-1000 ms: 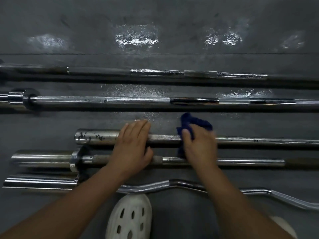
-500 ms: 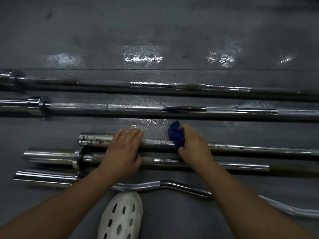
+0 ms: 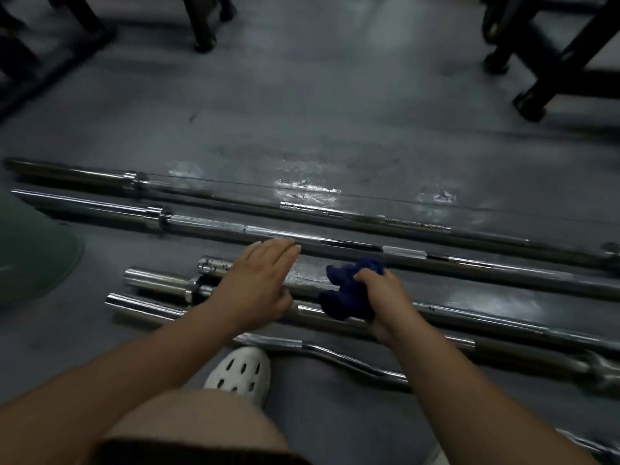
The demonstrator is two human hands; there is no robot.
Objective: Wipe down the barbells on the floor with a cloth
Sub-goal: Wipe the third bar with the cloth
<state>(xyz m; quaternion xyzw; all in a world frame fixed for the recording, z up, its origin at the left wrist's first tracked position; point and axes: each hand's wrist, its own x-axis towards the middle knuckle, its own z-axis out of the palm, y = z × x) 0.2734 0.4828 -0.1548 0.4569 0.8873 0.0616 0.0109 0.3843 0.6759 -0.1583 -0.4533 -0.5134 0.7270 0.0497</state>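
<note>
Five barbells on the grey floor (image 3: 335, 112), counted from far to near: a long bar (image 3: 235, 193), a second long bar (image 3: 469, 265), a rust-spotted short bar (image 3: 211, 265), a fourth bar with a chrome sleeve (image 3: 151, 281), and a curl bar (image 3: 335, 355) with a wavy shaft nearest the body. Right ends of most bars cut off by the frame edge or lost in blur; middle stretches of the third and fourth bars hidden under hands and cloth. Whole view dim and smeared, so knurling and marks hard to make out.

Left hand (image 3: 258, 280) flat, fingers straight, palm down over the third and fourth bars, fingertips reaching the second long bar; grip open, holding nothing. Right hand (image 3: 382, 297) with grip closed round a bunched blue cloth (image 3: 352, 293), which sits over the third and fourth bars near the middle of the group; whether pressed onto the metal cannot be told.

One white perforated clog (image 3: 241, 370) just short of the curl bar. Beige shorts (image 3: 194, 427) at the bottom. A green shape (image 3: 30, 253) cut off at the left edge, unidentifiable. Dark equipment legs (image 3: 543, 68) along the far edge of the floor, tops cut off.
</note>
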